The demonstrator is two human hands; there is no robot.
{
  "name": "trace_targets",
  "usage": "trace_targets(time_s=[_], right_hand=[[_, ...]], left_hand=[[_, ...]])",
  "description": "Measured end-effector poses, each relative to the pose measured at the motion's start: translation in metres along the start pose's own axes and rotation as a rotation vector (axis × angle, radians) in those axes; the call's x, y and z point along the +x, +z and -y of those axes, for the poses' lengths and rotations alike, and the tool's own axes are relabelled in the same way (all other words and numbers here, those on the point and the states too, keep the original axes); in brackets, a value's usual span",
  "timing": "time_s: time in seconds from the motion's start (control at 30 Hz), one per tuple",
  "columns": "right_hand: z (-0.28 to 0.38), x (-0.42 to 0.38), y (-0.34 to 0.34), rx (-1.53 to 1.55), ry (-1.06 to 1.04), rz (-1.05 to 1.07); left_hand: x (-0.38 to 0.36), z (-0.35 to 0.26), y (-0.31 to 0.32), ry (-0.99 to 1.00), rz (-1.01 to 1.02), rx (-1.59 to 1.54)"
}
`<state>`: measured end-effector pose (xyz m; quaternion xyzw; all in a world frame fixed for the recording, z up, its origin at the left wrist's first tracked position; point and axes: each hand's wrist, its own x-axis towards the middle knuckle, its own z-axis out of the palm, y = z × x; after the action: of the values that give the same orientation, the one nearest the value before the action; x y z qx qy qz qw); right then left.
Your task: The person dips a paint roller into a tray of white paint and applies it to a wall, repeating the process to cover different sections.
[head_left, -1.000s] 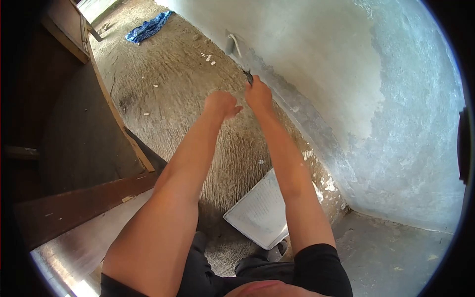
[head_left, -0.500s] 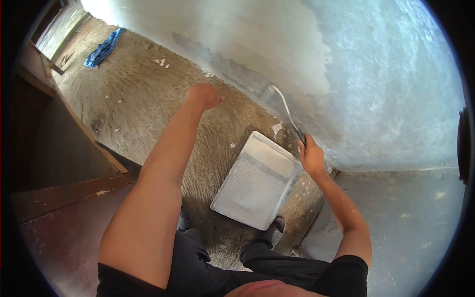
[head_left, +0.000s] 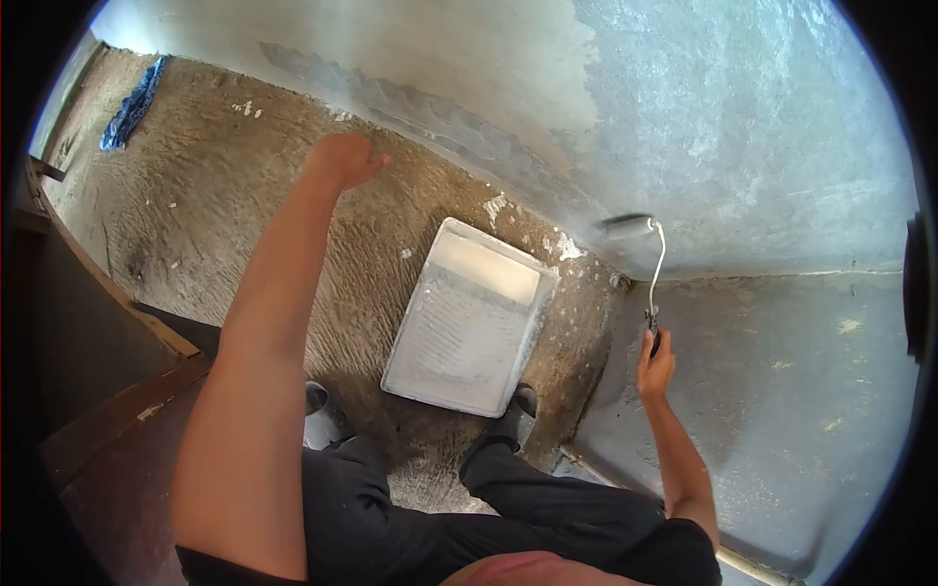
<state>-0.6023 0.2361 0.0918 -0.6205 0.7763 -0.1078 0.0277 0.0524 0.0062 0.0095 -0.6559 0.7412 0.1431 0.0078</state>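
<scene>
A paint roller is gripped by its dark handle in my right hand, fingers wrapped round it. Its pale bent wire leads up to the roller head, which lies at the foot of the pale wall, close to the corner. My left hand hangs over the rough floor near the wall, loosely curled, with nothing visible in it. Between my arms a paint tray lies on the floor, pale paint in its far end and its ribbed slope smeared with paint.
Blue crumpled plastic lies on the floor at the far left. White splatters mark the floor along the wall. A grey wall stands to the right, dark wooden furniture to the left. My shoes are behind the tray.
My right hand has moved the roller rightward along the wall's foot to near the corner. My left hand stays curled over the floor. The view has shifted to the right.
</scene>
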Motion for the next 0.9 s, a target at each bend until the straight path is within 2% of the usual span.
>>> trace_targets(time_s=[0.07,0.17,0.23,0.3,0.33,0.4,0.47,0.53,0.63,0.77,0.9], right_hand=[[-0.007,0.006,0.005,0.008,0.013,-0.028],[0.006,0.038,0.031,-0.021,-0.118,-0.062],[0.07,0.067,0.048,0.131,-0.343,-0.097],[0.151,0.096,0.062,0.184,-0.471,-0.073],[0.19,0.115,0.075,0.223,-0.459,0.017],[0.288,0.138,0.094,0.359,-0.563,0.015],[0.378,0.158,0.116,0.366,-0.676,0.018],[0.468,0.164,0.116,0.369,-0.703,0.126],[0.552,0.162,0.122,0.364,-0.754,0.109],[0.537,0.168,0.119,0.287,-0.755,0.081],[0.404,0.164,0.092,0.191,-0.654,0.106]], left_hand=[[-0.003,-0.004,-0.001,-0.015,-0.001,-0.006],[-0.006,0.0,-0.008,-0.034,-0.008,0.003],[-0.014,0.0,-0.01,-0.032,0.006,0.005],[-0.021,-0.003,-0.018,-0.018,0.074,0.019],[-0.022,-0.004,-0.019,-0.027,0.074,0.022],[-0.028,-0.002,-0.019,-0.06,0.084,-0.002],[-0.034,-0.003,-0.023,-0.08,0.055,0.006],[-0.044,-0.004,-0.031,-0.103,0.029,0.015],[-0.057,-0.004,-0.038,-0.17,0.07,0.0],[-0.061,0.001,-0.026,-0.15,0.098,0.035],[-0.038,0.004,-0.011,-0.108,0.093,0.038]])
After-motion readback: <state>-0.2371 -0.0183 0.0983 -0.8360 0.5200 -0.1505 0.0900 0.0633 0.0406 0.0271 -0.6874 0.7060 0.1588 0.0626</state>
